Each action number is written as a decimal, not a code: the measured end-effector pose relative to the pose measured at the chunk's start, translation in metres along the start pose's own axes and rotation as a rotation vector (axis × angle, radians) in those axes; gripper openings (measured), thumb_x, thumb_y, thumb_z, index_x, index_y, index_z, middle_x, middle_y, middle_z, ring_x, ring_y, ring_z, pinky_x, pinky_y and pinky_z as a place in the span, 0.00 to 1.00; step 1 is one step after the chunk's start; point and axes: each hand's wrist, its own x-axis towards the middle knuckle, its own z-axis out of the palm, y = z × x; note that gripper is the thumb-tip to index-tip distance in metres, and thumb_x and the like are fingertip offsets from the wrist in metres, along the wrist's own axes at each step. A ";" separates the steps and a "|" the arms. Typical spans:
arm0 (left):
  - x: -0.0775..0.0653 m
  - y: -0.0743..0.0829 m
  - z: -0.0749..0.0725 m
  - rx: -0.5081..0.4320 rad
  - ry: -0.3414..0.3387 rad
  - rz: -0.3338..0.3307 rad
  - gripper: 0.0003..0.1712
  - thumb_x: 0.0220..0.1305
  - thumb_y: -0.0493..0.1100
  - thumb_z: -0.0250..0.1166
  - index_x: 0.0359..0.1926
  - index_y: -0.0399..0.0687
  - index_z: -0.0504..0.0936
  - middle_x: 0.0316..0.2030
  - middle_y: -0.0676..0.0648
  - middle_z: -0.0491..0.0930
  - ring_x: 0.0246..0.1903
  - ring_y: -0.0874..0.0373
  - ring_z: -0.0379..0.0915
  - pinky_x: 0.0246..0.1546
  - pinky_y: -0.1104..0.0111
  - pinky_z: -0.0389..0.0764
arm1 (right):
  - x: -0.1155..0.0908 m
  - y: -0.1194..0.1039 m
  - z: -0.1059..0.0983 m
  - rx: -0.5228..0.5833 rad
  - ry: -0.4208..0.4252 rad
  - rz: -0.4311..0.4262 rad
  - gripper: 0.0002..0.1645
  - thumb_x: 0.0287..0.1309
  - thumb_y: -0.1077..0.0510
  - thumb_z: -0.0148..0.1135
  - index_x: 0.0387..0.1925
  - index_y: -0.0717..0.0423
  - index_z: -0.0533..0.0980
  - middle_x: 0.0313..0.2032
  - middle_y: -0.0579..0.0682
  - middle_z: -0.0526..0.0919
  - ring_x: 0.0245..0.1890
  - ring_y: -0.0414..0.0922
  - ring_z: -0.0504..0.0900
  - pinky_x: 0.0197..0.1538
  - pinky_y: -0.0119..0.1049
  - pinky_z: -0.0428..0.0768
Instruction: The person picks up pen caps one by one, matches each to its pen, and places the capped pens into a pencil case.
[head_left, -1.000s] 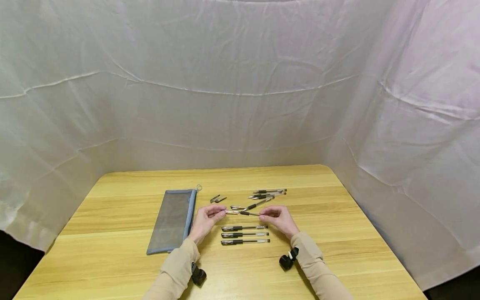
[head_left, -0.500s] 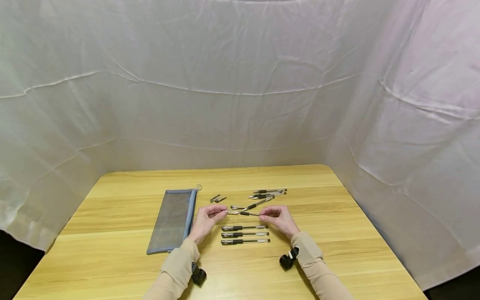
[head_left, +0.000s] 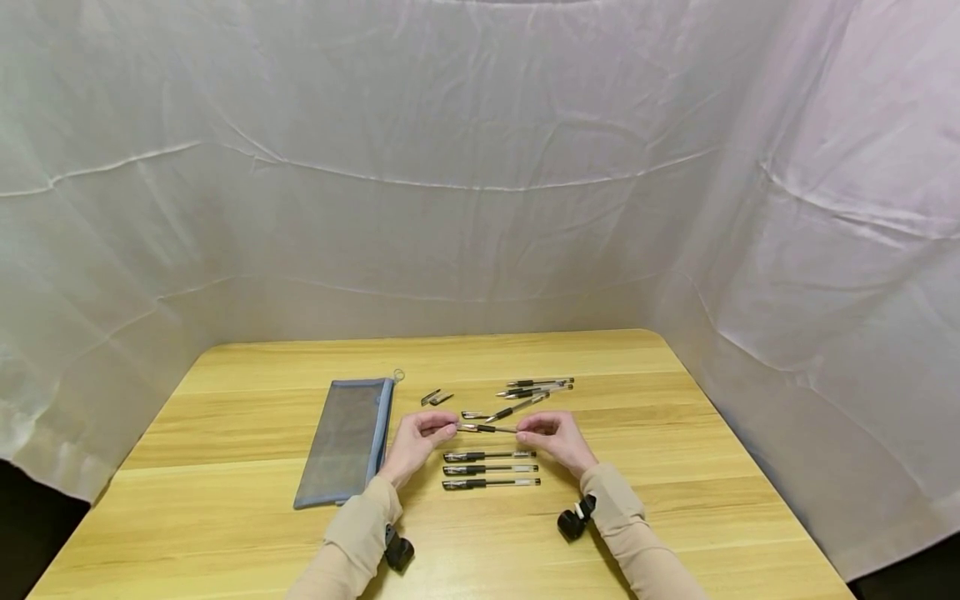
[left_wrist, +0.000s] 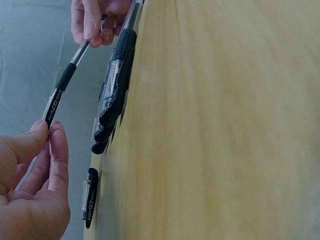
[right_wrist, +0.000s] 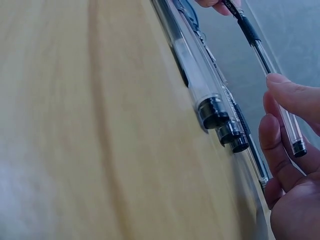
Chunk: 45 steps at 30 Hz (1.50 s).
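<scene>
Between both hands a clear-barrelled gel pen (head_left: 487,428) with a black grip is held level above the table. My left hand (head_left: 415,442) pinches its capped end between thumb and fingers; in the left wrist view the cap (left_wrist: 53,105) meets the grip. My right hand (head_left: 558,437) pinches the barrel near its rear end, and the black end plug (right_wrist: 299,148) sticks out past the fingers in the right wrist view. Just nearer than the hands, three capped pens (head_left: 491,469) lie in a parallel row.
Behind the hands lie several uncapped pens (head_left: 536,388), one of them slanted (head_left: 517,407) beside a loose cap (head_left: 474,414). More loose caps (head_left: 441,400) lie farther left. A blue-edged mesh zip pouch (head_left: 345,442) is at the left. Grey curtains (head_left: 465,250) surround the wooden table (head_left: 225,533).
My left hand has moved slightly right and my right hand slightly left. The cap now sits closer to the pen's grip. The other pens, loose caps and pouch stay put.
</scene>
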 end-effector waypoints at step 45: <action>-0.001 0.000 -0.003 0.418 0.067 0.032 0.04 0.60 0.35 0.72 0.37 0.44 0.90 0.37 0.45 0.89 0.32 0.61 0.80 0.35 0.70 0.81 | 0.002 -0.003 -0.002 -0.320 -0.059 -0.078 0.09 0.57 0.63 0.70 0.40 0.61 0.86 0.42 0.59 0.89 0.38 0.38 0.84 0.46 0.24 0.81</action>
